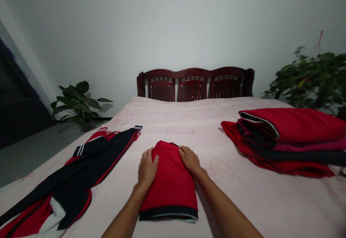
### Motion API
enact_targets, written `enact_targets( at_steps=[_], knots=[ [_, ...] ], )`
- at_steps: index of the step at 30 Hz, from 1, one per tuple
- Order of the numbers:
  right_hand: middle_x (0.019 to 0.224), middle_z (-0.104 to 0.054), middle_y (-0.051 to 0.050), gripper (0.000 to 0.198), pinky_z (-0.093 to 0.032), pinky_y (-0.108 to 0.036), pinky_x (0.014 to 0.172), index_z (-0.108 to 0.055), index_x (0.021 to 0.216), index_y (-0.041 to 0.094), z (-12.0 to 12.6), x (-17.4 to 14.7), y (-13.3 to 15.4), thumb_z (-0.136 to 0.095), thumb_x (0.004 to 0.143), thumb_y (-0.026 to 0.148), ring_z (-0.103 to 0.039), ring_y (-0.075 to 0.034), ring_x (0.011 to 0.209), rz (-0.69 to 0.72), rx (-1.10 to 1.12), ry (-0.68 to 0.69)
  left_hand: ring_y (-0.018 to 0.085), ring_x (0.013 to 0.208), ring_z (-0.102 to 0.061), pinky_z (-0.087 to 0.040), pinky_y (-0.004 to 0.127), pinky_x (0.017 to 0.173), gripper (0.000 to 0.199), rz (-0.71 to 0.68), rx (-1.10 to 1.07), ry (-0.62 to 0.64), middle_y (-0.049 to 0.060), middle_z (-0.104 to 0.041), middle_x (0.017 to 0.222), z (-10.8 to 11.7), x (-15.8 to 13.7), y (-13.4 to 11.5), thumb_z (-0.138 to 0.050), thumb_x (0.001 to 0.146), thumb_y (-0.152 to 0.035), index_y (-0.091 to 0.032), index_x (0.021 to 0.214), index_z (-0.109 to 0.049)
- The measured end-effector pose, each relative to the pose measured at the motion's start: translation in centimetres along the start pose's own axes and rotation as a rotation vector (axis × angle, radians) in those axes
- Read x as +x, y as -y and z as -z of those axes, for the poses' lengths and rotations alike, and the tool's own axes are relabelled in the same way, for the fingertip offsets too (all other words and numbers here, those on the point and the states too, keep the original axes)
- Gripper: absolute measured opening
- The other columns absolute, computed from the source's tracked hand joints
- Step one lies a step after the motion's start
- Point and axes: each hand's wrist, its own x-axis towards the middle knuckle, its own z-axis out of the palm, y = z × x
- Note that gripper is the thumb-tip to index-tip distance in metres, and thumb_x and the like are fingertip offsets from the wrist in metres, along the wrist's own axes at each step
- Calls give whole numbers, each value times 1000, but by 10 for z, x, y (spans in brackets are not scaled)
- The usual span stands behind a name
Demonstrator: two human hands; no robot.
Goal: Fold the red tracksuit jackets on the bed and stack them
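Note:
A folded red garment (171, 180) with a dark band along its near edge lies on the bed in front of me. My left hand (148, 167) rests against its left side near the far end, the thumb on the red cloth. On the opposite side, my right hand (190, 158) touches the far right corner, its thumb on top. Both hands seem to press or hold the edges, and the fingers' undersides are hidden, so how firmly they grip does not show.
A stack of folded red and dark clothes (294, 126) sits on the bed at right. Unfolded dark and red clothing (72, 173) sprawls at left. Beyond the pink bedsheet (178, 117) stands a wooden headboard (193, 85). Potted plants (78, 103) flank the bed.

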Motion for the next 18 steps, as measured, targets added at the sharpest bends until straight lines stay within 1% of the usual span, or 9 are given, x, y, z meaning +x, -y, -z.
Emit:
enact_targets(
  at_steps=[1, 3, 5, 8, 12, 15, 17, 18],
  knots=[
    [125, -64, -10, 47, -40, -32, 93, -64, 121, 21, 2, 1, -1, -27, 100, 42, -57, -21, 113, -14, -5, -23, 22, 136, -46, -38, 33, 110, 56, 45, -17, 1, 16, -45, 150, 2, 9, 1, -32, 97, -39, -13, 146, -36],
    [114, -66, -12, 44, -40, -33, 88, -66, 111, 18, 5, 2, -2, -32, 99, 43, -57, -23, 106, -21, -20, -72, 26, 131, -52, -43, 36, 104, 59, 98, -14, 31, 19, -50, 145, 3, 25, -1, -29, 97, -45, -12, 146, -35],
    [110, -66, -11, 38, -38, -32, 89, -67, 105, 20, 8, 3, -1, -37, 98, 42, -55, -23, 105, 18, -28, -108, 29, 126, -56, -46, 41, 99, 61, 124, 1, 68, 21, -54, 141, 0, 35, -7, -28, 97, -50, -13, 144, -37],
    [108, -66, -7, 34, -35, -29, 90, -65, 103, 22, 11, 5, -2, -36, 99, 39, -53, -20, 105, 81, -28, -129, 33, 120, -61, -47, 46, 94, 60, 127, 45, 90, 23, -55, 137, -9, 39, -16, -26, 97, -52, -14, 142, -39],
    [106, -67, -6, 36, -36, -28, 81, -64, 103, 22, 8, 14, -15, -32, 101, 39, -56, -18, 98, 51, -29, -90, 33, 112, -64, -47, 45, 89, 53, 83, 116, 116, 21, -63, 126, -16, 40, -22, -28, 98, -49, -16, 136, -43],
    [99, -70, -5, 40, -35, -28, 73, -65, 101, 23, 2, 22, -25, -30, 101, 43, -60, -18, 89, 5, -30, -40, 33, 104, -67, -48, 45, 85, 51, 75, 170, 138, 21, -69, 113, -15, 42, -22, -29, 98, -49, -15, 133, -46],
    [96, -71, -6, 42, -35, -28, 70, -66, 100, 23, -1, 24, -28, -30, 101, 45, -61, -18, 86, -19, -31, -29, 34, 104, -67, -48, 47, 87, 50, 62, 206, 125, 22, -70, 111, -12, 42, -24, -31, 98, -47, -13, 132, -49],
    [96, -71, -6, 42, -35, -28, 70, -66, 99, 23, -2, 24, -30, -30, 100, 46, -61, -18, 85, -29, -30, -31, 35, 109, -65, -46, 49, 91, 49, 48, 225, 104, 22, -68, 115, -10, 40, -27, -33, 98, -44, -13, 134, -48]
  ],
)
